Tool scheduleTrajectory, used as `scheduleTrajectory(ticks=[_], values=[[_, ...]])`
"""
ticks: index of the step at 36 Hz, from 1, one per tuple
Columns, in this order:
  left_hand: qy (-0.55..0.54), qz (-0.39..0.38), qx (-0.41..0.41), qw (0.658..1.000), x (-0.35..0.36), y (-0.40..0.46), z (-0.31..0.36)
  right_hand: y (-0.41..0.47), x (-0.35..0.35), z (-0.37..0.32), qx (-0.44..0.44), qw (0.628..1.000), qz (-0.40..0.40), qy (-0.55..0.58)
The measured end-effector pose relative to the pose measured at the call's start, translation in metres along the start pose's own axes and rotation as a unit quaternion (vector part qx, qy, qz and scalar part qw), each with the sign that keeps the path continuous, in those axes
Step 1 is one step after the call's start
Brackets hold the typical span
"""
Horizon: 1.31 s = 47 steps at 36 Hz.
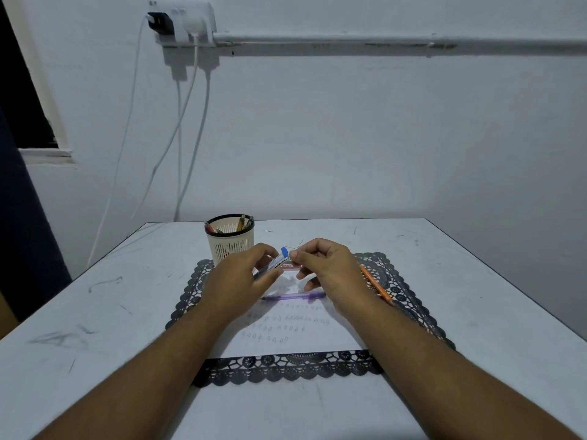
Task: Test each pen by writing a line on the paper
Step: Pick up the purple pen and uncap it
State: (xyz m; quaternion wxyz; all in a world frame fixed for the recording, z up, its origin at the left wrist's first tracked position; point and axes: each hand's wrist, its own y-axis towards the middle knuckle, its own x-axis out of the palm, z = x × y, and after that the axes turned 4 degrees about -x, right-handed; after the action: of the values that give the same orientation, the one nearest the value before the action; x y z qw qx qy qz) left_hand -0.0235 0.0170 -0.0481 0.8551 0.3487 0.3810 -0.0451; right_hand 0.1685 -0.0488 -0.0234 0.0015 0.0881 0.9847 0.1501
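Observation:
My left hand [244,274] grips a clear pen with a blue end cap [279,258], held tilted above the paper. My right hand [330,268] pinches that same pen near the blue cap with thumb and forefinger. White paper [333,338] with several rows of small scribbles lies on a black lace mat [286,369]. A purple pen [295,296] lies across the paper's upper part. An orange pen [376,285] rests on the mat, partly under my right wrist. A red-labelled object [290,266] shows just under the held pen; I cannot tell what it is.
A cream mesh pen cup [230,242] with several pens stands at the mat's far left corner. The white table [95,312] meets the wall behind. White cables [190,122] hang from a wall socket block at upper left.

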Motion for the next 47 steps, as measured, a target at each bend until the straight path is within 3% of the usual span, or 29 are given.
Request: scheduleTrajectory(ticks=[23,47], values=[[-0.026,-0.009,0.006,1.000,-0.0003,-0.0001,0.0004,-0.0010,0.0015,-0.0028,-0.029,1.000,0.005,-0.003],[0.018,0.002,0.018,1.000,0.0007,-0.0009,0.0009,-0.0041,0.0022,-0.0043,-0.047,0.999,0.006,0.007]])
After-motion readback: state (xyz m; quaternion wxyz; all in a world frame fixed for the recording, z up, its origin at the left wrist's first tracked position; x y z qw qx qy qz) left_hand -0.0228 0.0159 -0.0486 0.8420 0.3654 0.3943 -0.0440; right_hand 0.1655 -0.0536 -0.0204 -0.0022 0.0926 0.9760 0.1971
